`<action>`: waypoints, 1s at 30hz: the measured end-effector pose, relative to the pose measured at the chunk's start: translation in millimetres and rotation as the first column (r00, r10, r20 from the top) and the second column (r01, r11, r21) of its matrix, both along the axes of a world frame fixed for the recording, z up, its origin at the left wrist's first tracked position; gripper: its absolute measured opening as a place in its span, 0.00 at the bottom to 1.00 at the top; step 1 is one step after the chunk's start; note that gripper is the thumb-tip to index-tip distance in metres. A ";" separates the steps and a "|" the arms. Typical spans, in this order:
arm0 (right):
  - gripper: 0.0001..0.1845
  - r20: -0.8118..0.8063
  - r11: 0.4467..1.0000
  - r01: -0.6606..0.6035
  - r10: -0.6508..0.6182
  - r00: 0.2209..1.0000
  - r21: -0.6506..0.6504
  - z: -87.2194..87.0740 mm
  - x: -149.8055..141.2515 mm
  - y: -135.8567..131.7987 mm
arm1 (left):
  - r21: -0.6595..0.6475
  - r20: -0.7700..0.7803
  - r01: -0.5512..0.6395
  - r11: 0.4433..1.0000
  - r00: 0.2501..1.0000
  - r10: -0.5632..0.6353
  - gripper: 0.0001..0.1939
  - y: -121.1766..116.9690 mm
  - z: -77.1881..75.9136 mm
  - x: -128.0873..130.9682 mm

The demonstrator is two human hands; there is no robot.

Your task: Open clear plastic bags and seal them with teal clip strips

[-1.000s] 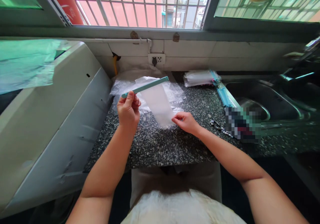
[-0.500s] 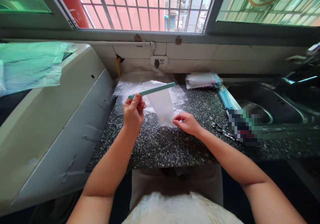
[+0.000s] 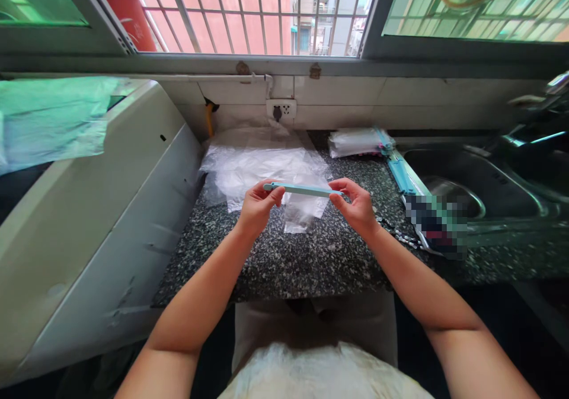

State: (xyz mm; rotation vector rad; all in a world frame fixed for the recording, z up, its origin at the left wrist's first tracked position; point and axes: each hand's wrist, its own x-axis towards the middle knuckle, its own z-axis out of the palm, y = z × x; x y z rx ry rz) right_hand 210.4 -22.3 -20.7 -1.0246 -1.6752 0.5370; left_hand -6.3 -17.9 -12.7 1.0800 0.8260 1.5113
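Note:
Between my two hands a long teal bag sealing clip is held almost level over the counter. My left hand pinches its left end between thumb and fingers. At its right end, the fingers of my right hand are closed on it. A small clear plastic bag hangs below the clip's middle; its top edge is hidden by the clip. Behind the clip lies a spread of thin clear plastic bags on the speckled counter.
A bundle of clear packets lies at the back right, beside more teal clips. A sink is on the right. A large cream-coloured casing stands on the left. A wall socket sits behind the bags.
My right hand has let go of the bag's lower corner and moved up to the clip's right end. The clip has come down toward me and turned from slanting to nearly level.

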 end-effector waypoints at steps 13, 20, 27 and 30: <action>0.10 0.451 0.896 -0.043 -0.180 0.874 0.441 10.0 7.4 1.9 | 0.148 -0.114 0.006 0.989 0.993 0.011 0.14 0.5 -6.8 2.9; 0.15 0.667 0.882 -0.063 -0.304 0.680 0.466 20.4 14.0 -13.6 | 0.158 -0.183 0.081 0.984 0.982 -0.051 0.11 -0.9 -1.1 8.5; 0.16 0.608 0.893 -0.001 -0.305 0.733 0.450 40.7 27.9 -7.3 | -0.026 -0.355 0.366 0.930 0.867 -0.351 0.13 14.5 15.8 34.7; 0.16 0.564 0.882 0.058 -0.348 0.749 0.467 47.8 39.7 5.6 | -0.079 -0.421 0.414 0.907 0.810 -0.407 0.09 26.7 12.1 43.9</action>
